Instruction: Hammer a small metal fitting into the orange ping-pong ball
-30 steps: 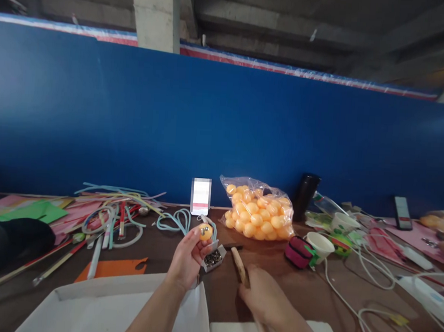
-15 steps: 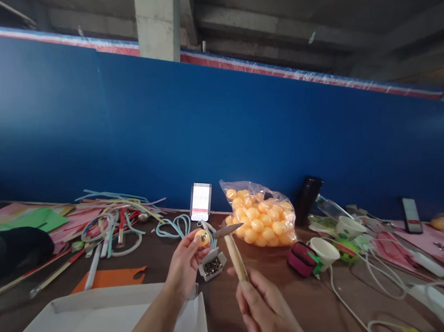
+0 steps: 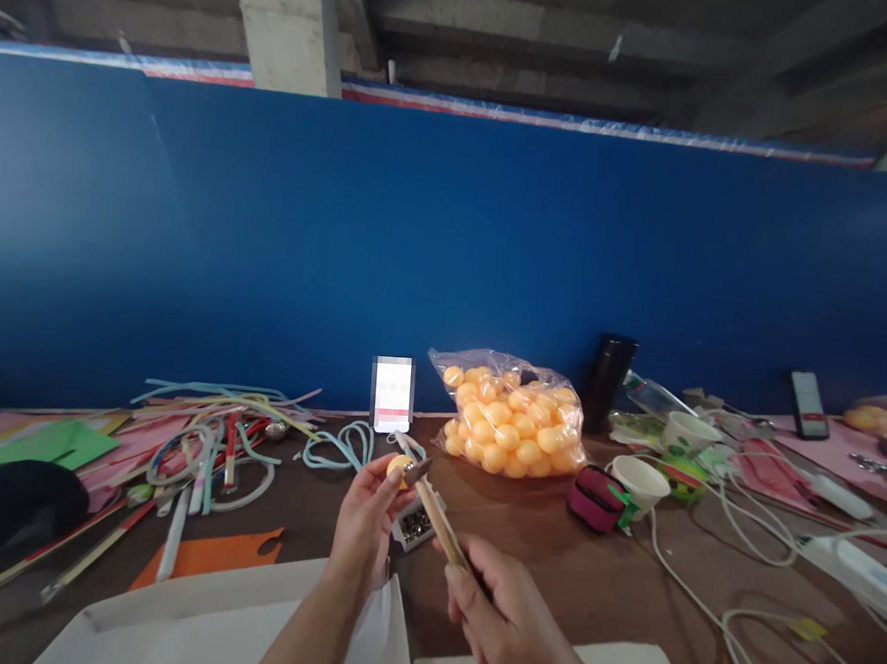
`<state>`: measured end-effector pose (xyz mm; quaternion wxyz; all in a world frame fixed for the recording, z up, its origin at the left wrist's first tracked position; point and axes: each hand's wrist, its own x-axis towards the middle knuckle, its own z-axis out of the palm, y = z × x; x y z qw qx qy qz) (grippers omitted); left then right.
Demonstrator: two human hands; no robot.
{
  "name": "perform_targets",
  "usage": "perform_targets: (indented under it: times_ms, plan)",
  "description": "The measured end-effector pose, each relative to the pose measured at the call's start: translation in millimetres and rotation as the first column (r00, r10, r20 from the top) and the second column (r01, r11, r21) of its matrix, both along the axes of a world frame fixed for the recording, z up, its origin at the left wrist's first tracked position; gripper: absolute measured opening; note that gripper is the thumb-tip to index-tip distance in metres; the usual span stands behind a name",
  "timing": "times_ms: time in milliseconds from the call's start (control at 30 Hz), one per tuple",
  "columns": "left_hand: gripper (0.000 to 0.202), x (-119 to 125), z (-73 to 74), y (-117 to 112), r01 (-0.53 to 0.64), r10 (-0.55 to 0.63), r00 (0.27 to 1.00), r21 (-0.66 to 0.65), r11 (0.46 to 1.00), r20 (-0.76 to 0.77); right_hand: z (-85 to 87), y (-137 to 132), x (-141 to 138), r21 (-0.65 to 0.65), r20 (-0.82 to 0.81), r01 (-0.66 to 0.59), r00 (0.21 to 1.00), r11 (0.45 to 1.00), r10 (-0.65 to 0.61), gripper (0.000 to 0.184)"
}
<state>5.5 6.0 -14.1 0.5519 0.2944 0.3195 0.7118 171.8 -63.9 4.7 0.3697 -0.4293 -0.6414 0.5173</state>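
Observation:
My left hand pinches an orange ping-pong ball between thumb and fingers. In my right hand is the wooden handle of a hammer, gripped with the fingers wrapped round it. Its dark metal head overlaps the ball's right side in the head view; whether it touches cannot be made out. Just below the ball, a small open white box holds many tiny metal pieces, partly hidden by the hammer handle and my left hand.
A clear bag of orange balls lies behind my hands. To the right are a maroon pouch, a paper cup and white cables. Coloured tubes and papers cover the left. A white tray is in front.
The hammer head has swung left and down from beside the ball until it overlaps it. My right hand has shifted left; the view has tilted slightly.

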Motion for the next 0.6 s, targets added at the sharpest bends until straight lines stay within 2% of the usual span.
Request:
perform_targets:
  times_ms: [367,600]
  plan:
    - [0.035,0.0,-0.7,0.8,0.001,-0.001,1.000,-0.018,1.000,0.001,1.5,3.1,0.5,-0.054,-0.083,-0.030,0.996,0.998,0.026,0.045]
    - [0.036,0.7,0.1,1.4,0.001,-0.001,1.000,-0.023,1.000,-0.003,-6.1,6.2,-0.5,-0.058,-0.127,-0.020,0.992,0.998,0.013,0.042]
